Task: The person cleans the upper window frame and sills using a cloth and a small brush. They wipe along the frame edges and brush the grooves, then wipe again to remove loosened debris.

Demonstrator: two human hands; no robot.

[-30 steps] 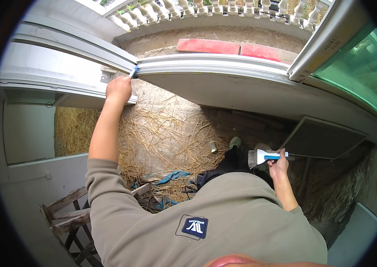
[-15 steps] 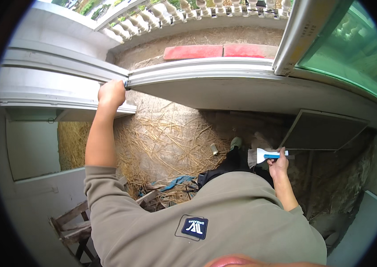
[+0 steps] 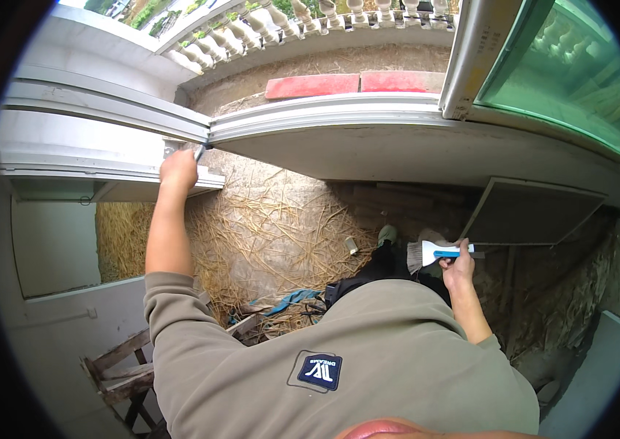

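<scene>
My left hand (image 3: 180,168) is closed at the inner corner of the white window frame (image 3: 251,126). A small narrow dark thing (image 3: 199,151) sticks out of its fingers towards the frame's track; its kind is too small to tell. On the right, my right hand (image 3: 459,269) grips a brush (image 3: 436,253) by its white and blue handle. The brush's grey bristles point left, and it hangs over the floor near my body, apart from the window.
Straw (image 3: 273,212) litters the floor. A screen panel (image 3: 533,212) leans at the right below the sill, with a green glass pane (image 3: 566,80) above. Outside lie red slabs (image 3: 314,86) before a balustrade (image 3: 288,25). A wooden stand (image 3: 123,369) is at lower left.
My left hand has drawn slightly towards me, away from the frame's corner, and more of the dark thing shows. The right hand and brush stay nearly still; the view has shifted a little.
</scene>
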